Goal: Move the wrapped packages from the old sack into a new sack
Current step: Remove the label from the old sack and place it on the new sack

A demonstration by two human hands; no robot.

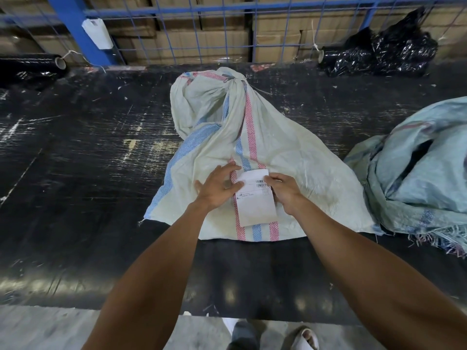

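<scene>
Tied sack (242,137) lies mid-worktop (75,160), long axis running away from the person, knotted neck at the far end, flat bottom hem nearest. Woven plastic cloth, cream, creased, with red and blue checked stripes along its length. White paper label (255,200), barcode printed, rectangular, lies on the sack's near end over the stripes, long side in line with them. Left hand (218,188) lies flat on the sack, fingers straight, tips on the label's left edge. Right hand (284,192) touches the label's right edge; grip cannot be told. Second sack (424,173), pale blue-green, rumpled, frayed hem, lies right of the tied sack. Worktop black, scuffed.
</scene>
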